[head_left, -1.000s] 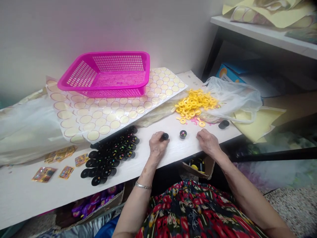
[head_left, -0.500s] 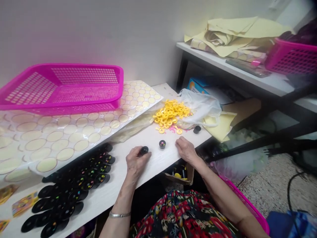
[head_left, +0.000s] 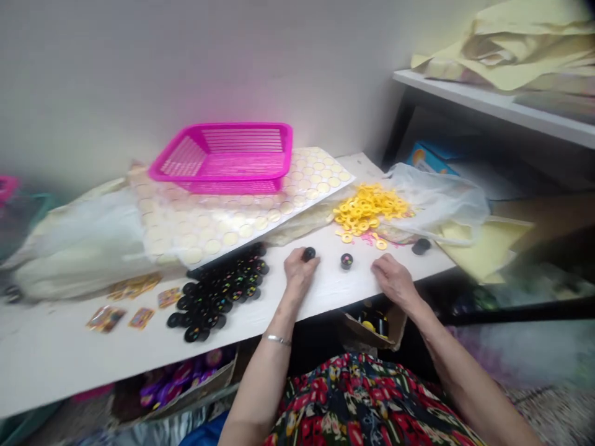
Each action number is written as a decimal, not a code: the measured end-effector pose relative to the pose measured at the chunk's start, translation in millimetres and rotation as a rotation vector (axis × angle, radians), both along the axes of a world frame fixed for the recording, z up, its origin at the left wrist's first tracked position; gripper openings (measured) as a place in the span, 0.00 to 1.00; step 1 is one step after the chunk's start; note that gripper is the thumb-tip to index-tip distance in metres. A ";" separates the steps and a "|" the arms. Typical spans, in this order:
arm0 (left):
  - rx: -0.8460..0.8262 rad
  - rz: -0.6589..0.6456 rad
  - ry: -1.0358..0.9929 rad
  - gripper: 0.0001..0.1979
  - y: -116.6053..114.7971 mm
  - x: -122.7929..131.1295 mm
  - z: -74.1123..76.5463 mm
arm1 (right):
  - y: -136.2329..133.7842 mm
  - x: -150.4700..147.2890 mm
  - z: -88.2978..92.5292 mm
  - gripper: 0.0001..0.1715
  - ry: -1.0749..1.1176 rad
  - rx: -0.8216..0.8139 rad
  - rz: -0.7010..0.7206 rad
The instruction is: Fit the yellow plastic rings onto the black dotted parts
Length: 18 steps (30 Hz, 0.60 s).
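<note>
My left hand [head_left: 300,270] rests on the white table with its fingers wrapped round a small black round cup [head_left: 308,253]. Between my two hands stands another small black cup [head_left: 346,261] with a pinkish bit inside. My right hand [head_left: 391,276] lies to the right of that cup, its fingertips bent together at the tabletop; whether anything small is pinched there is hidden. A dark cylindrical piece [head_left: 421,246] lies beyond my right hand. Left of my left hand, many black cups with coloured bits [head_left: 227,291] stand in close rows.
Yellow ring-shaped pieces [head_left: 369,209] are heaped behind the hands, beside a clear plastic bag [head_left: 434,192]. A pink basket [head_left: 223,179] sits on a sheet of round stickers [head_left: 320,170]. Small printed packets [head_left: 142,318] lie left. A box [head_left: 395,328] stands below the table edge.
The view has swung left, bringing more of the table's left side into sight. Both hands keep nearly the same places on the table, the left still holding its black cup.
</note>
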<state>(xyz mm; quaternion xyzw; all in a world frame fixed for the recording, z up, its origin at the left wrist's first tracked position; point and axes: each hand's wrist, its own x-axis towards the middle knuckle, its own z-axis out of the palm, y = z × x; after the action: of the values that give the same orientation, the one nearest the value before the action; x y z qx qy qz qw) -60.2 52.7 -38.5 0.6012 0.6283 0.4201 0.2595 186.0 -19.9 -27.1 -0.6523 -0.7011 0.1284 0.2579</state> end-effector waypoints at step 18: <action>0.240 0.006 0.312 0.08 -41.2 -31.3 13.0 | 11.6 3.6 1.9 0.11 0.031 0.059 -0.019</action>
<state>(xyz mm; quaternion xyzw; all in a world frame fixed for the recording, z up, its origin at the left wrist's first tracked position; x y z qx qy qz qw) -91.4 11.5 -25.4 0.6838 0.6081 0.3943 0.0842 189.6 -8.3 -25.2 -0.6490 -0.6942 0.1153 0.2891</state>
